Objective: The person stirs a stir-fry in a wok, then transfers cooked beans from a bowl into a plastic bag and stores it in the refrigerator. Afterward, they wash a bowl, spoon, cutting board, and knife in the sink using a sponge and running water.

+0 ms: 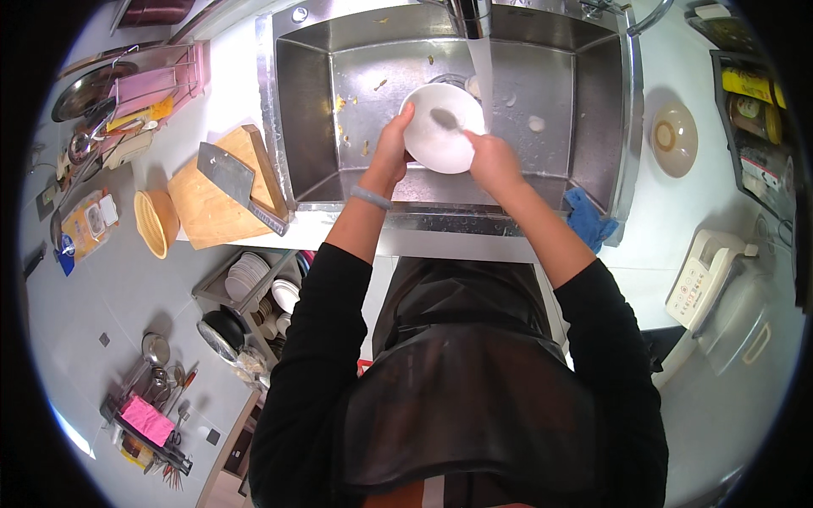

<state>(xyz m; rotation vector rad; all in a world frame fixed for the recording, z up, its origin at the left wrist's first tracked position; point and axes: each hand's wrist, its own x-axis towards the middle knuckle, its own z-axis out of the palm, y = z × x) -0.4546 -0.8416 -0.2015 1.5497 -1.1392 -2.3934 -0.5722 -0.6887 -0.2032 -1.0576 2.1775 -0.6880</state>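
Note:
Over the sink [533, 70], my left hand [390, 146] grips a white bowl [438, 149] by its left rim, thumb on top. My right hand [497, 159] is at the bowl's right edge, its fingers closed around the handle of a metal spoon [443, 119]. The spoon's head lies inside the bowl. A stream of water [483, 79] runs from the metal faucet [470, 19] and falls just right of the bowl, behind my right hand. Food scraps [341, 105] are scattered on the sink floor, and the drain is partly hidden by the bowl.
A cleaver [227, 174] lies on a wooden cutting board [190, 203] left of the sink, near a yellow basket [155, 222]. At right are a blue cloth [587, 219] on the sink edge, a beige bowl [674, 140] and a white appliance [705, 276].

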